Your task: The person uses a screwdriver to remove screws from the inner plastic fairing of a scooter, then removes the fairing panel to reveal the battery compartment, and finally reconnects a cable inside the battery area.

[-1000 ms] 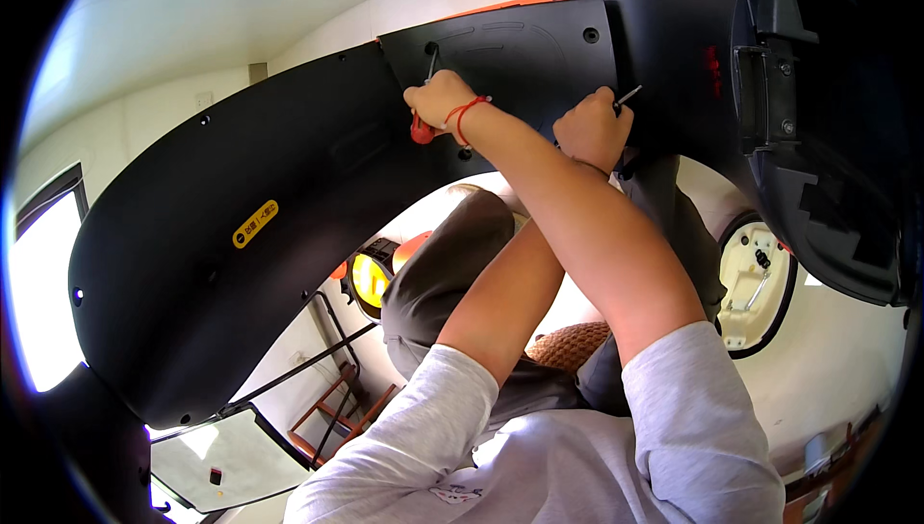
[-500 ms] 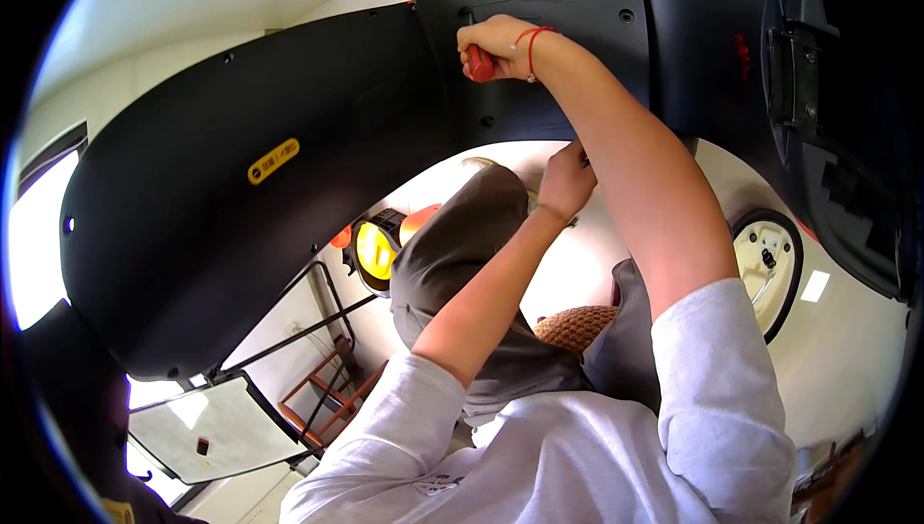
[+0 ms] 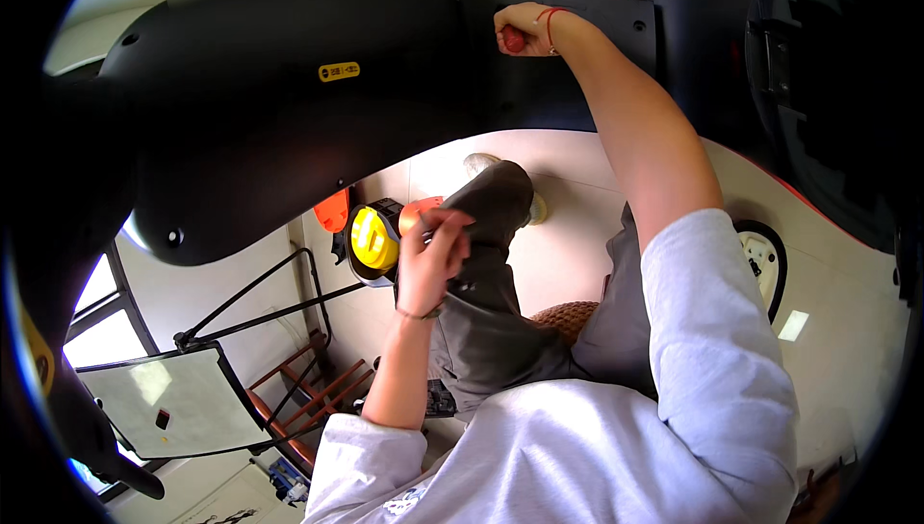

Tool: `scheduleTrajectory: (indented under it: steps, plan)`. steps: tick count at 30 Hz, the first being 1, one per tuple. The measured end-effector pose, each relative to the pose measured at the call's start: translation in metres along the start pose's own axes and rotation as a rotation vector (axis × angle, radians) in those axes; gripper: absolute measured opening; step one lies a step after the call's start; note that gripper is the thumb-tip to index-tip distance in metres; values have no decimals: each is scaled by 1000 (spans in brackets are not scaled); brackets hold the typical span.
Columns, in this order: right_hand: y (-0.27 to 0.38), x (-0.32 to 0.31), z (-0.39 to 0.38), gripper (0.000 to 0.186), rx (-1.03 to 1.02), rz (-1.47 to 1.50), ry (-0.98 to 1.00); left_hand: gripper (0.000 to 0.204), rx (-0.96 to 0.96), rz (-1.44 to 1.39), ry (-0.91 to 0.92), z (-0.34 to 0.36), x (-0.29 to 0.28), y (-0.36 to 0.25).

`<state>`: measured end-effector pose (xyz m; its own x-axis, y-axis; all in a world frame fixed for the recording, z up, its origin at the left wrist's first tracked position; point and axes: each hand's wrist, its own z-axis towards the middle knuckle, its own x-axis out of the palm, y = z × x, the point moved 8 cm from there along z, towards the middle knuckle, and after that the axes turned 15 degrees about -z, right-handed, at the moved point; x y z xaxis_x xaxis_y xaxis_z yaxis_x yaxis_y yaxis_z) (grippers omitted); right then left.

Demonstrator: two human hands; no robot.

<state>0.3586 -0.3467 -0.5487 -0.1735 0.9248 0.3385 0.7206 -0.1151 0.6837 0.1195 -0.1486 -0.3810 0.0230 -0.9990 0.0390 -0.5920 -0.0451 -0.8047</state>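
My right hand (image 3: 526, 27), with a red cord bracelet, is closed round a red-handled screwdriver (image 3: 513, 38) held against a black plastic panel (image 3: 558, 91) of a vehicle body; the tool's shaft is hidden. Lower and to the left, my left hand (image 3: 430, 259) is raised over my legs with curled fingers round a small, dark, slim object, blurred and too small to make out. The large black curved side panel (image 3: 289, 139) beside it has screw holes and a yellow label (image 3: 338, 71).
A yellow object (image 3: 373, 237) in a black container and orange parts (image 3: 330, 211) lie below the panel. A framed board (image 3: 168, 399) and a wooden chair (image 3: 298, 399) are at lower left, a woven seat (image 3: 563, 317) beneath me, a black-rimmed cream part (image 3: 760, 269) at right.
My left hand has come away from the panel, down and to the left, so my arms are uncrossed. My right hand stays on the screwdriver; the view has shifted.
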Motion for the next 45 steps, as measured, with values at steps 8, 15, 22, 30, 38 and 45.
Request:
scheduleTrajectory:
  steps: [8, 15, 22, 30, 38, 45]
  plan:
    - [0, -5, -6, 9, -37, 83, 76, 16, 150, -133, -199, -65, -92, -2]
    - [7, 45, 14, 6, -1, 100, -314, 12, 372, 621, -313, -84, -109, 18]
    - [1, 34, 41, 8, 147, -9, -227, 20, 537, 915, -256, -92, -86, 28]
    - [-12, 78, 43, 14, 102, 376, -457, 17, 797, 952, -346, -89, -80, 25]
    - [17, 47, 73, 15, 83, 637, -279, 16, 793, 913, -338, -84, -69, 29]
    - [0, 63, 38, 10, 62, 414, -261, 14, 795, 883, -338, -84, -77, 26]
